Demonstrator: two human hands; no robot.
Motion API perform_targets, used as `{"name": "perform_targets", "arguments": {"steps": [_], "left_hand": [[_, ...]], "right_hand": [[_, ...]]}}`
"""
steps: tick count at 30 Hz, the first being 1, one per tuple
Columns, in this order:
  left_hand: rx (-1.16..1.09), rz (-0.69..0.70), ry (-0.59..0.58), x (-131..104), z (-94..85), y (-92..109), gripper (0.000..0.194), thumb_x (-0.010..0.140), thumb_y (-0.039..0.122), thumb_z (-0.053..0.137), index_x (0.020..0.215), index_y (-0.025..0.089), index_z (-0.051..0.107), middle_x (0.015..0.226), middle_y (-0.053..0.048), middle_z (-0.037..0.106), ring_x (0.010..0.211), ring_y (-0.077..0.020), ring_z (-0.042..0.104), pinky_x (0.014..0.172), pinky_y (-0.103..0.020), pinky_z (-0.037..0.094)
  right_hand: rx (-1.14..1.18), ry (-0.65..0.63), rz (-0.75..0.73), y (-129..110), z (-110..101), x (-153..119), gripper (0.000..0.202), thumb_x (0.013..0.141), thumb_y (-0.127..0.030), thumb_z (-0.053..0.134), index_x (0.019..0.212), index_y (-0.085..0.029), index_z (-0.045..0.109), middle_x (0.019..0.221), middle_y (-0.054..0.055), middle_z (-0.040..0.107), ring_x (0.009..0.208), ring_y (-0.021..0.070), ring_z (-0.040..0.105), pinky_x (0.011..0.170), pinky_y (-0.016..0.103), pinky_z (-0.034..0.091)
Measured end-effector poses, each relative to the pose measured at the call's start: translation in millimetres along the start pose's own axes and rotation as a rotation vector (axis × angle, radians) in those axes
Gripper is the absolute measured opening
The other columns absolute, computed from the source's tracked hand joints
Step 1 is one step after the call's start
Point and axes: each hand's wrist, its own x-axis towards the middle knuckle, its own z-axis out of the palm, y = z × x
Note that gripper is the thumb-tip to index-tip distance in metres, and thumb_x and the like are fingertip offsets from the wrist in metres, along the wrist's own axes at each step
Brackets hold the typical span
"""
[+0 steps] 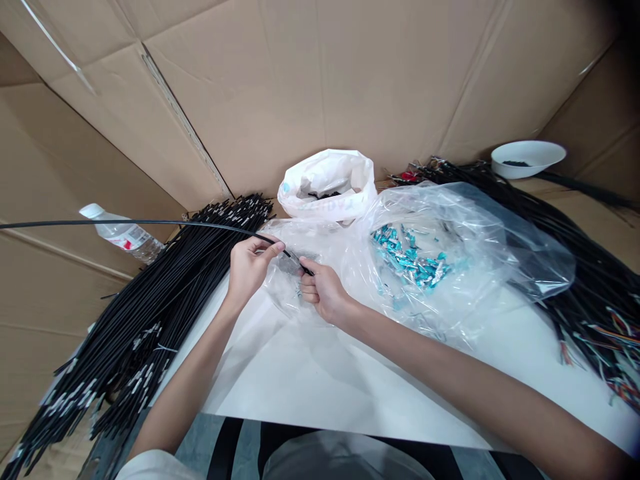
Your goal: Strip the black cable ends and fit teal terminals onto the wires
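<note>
A long black cable [210,226] runs in from the left edge and bends down to the middle of the table. My left hand [249,267] pinches it near its end between thumb and fingers. Just to the right, my right hand [323,293] is closed with a small, thin black piece [306,269] between thumb and forefinger. The piece meets or nearly meets the cable's end; its kind is too small to tell. Both hands are over a clear plastic bag [287,297] spread on the white table [320,380].
On the left lies a big bundle of black cables [165,287], beside a water bottle [123,233]. Behind stands a white bag [327,207]. To the right are blue foil scraps [413,260] on clear plastic, more cables [575,280] with coloured wires, and a white bowl [527,160]. Cardboard [350,80] walls surround the table.
</note>
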Motion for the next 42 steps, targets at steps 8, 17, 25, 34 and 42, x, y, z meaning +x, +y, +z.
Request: {"name": "perform_targets", "arguments": {"steps": [8,17,25,34,42], "left_hand": [[-0.165,-0.095,-0.027,4.2,-4.2,2.5,0.029,0.066,0.040,0.082,0.076,0.014,0.072,0.079,-0.006,0.073,0.071,-0.0175,0.065,0.068,-0.029,0.056],[-0.160,-0.101,-0.031,4.0,-5.1,1.9,0.027,0.067,0.038,0.081,0.077,0.014,0.072,0.081,-0.006,0.073,0.074,-0.0180,0.067,0.069,-0.030,0.057],[-0.087,-0.053,-0.068,2.9,-6.1,0.9,0.021,0.072,0.036,0.078,0.076,0.015,0.074,0.081,-0.005,0.074,0.072,-0.0170,0.066,0.068,-0.028,0.056],[-0.026,-0.017,-0.079,4.7,-11.0,-6.2,0.023,0.075,0.038,0.077,0.079,0.015,0.075,0.084,-0.006,0.075,0.072,-0.0180,0.066,0.068,-0.028,0.055],[-0.063,-0.040,-0.088,6.5,-11.0,-6.2,0.022,0.073,0.036,0.078,0.079,0.015,0.075,0.084,-0.006,0.074,0.073,-0.0176,0.066,0.068,-0.028,0.054]], "right_hand": [[0.044,0.026,-0.052,5.5,0.9,-6.7,0.040,0.102,-0.032,0.044,0.064,-0.019,0.044,0.045,-0.012,0.019,0.038,0.0044,0.010,0.033,0.016,0.010],[-0.059,-0.019,-0.109,12.7,-0.3,-11.8,0.041,0.100,-0.030,0.047,0.061,-0.018,0.046,0.044,-0.013,0.018,0.039,0.0036,0.010,0.036,0.017,0.009],[-0.074,-0.047,-0.077,8.7,-1.8,-4.4,0.043,0.101,-0.030,0.046,0.060,-0.018,0.045,0.043,-0.012,0.020,0.038,0.0035,0.010,0.035,0.016,0.009],[-0.061,-0.019,-0.064,10.5,-5.1,-2.4,0.043,0.099,-0.026,0.049,0.057,-0.018,0.043,0.044,-0.012,0.018,0.039,0.0036,0.009,0.034,0.015,0.010],[0.032,0.033,-0.044,8.3,-2.4,-5.6,0.040,0.103,-0.029,0.045,0.064,-0.018,0.044,0.046,-0.012,0.019,0.039,0.0037,0.011,0.035,0.015,0.010]]}}
